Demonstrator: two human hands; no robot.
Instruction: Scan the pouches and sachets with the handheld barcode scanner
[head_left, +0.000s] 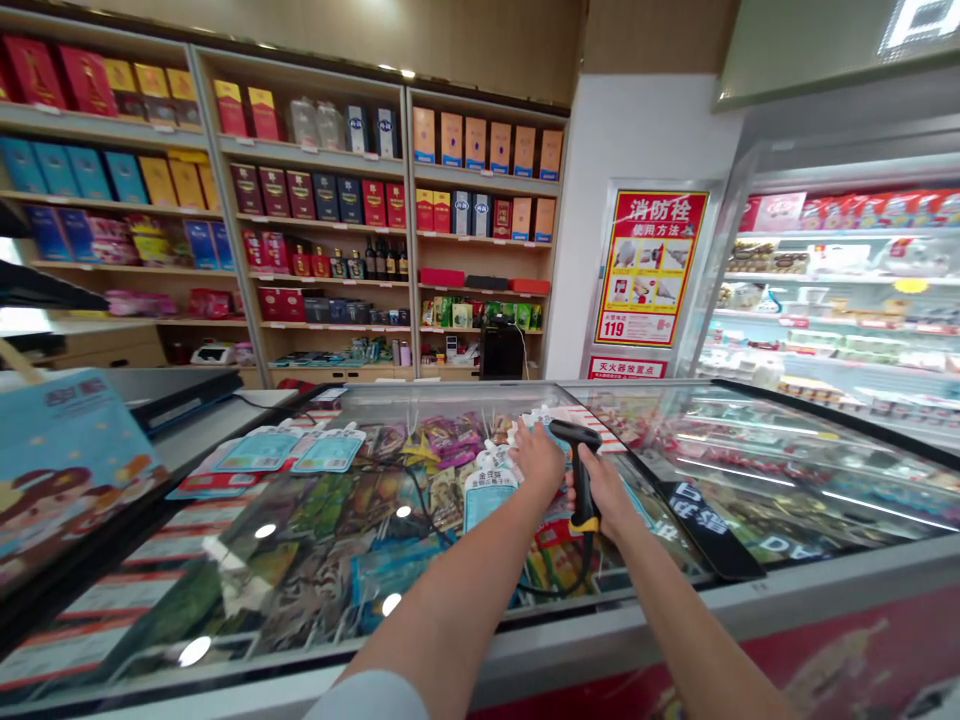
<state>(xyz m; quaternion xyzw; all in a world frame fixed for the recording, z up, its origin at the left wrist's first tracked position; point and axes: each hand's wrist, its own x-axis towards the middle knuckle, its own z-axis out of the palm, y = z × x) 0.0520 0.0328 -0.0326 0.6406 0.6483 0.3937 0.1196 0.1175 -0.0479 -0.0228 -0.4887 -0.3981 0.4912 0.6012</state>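
My right hand is wrapped round the yellow-and-black handle of a barcode scanner, its head aimed left. My left hand reaches forward just left of the scanner, and its fingers rest on white-and-blue spouted pouches that lie on the glass lid of a chest freezer. The fingertips are partly hidden behind the hand. Two more blue pouches lie flat on the glass further left. The scanner's black cable hangs down over the lid.
Frozen packets show under the glass. A cartoon-printed blue box stands at the left. Wooden shelves of boxed goods fill the back wall. A red fire-hydrant poster hangs beside an open refrigerated case at the right.
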